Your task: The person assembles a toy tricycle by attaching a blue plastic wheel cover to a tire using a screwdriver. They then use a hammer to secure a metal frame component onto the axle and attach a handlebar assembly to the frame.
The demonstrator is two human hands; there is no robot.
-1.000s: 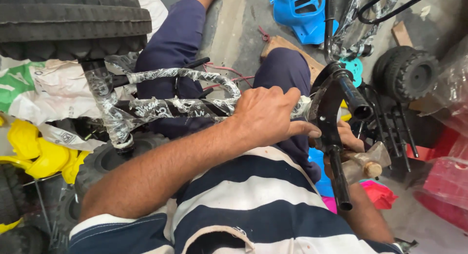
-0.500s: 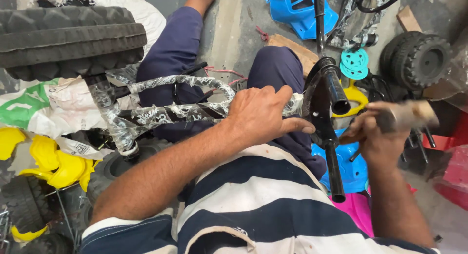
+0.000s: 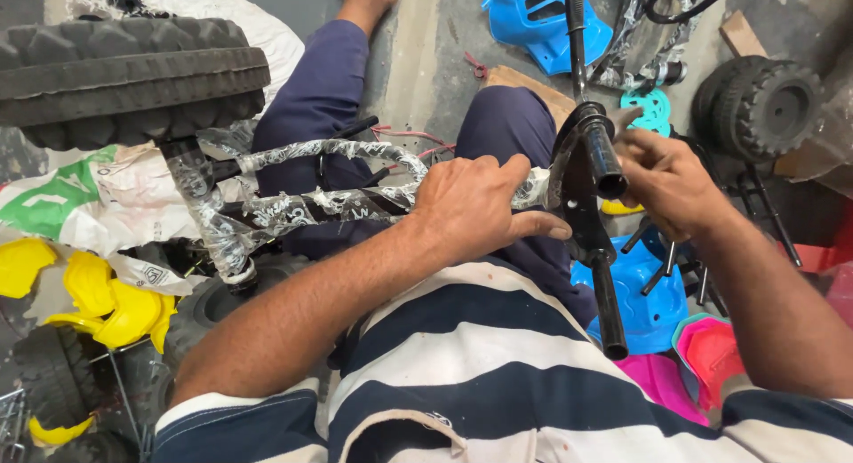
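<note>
1. Since the earlier frame the right hand (image 3: 671, 180) has risen from beside the lap to the top of the black fork (image 3: 591, 223), while the left hand has kept its place on the frame.
2. Far left, a big knobby tyre (image 3: 133, 72) lies on the floor above yellow plastic shells (image 3: 98, 303).
3. Across the person's lap lies the wrapped frame (image 3: 302, 196), its tubes in clear printed film.
4. Left hand (image 3: 475, 205): fingers curled closed over the frame's front end, thumb out, pinning it steady.
5. Just right of it, the black fork stands through the frame's head tube, lower leg hanging toward the blue shell (image 3: 653, 294).
6. Right hand: fingers partly closed, pinching at the fork's upper tube end; what they grip, if anything, is hidden.
7. Judged step: fitting the fork into the frame. Next calls for a steady frame and careful seating at the tube top.
</note>
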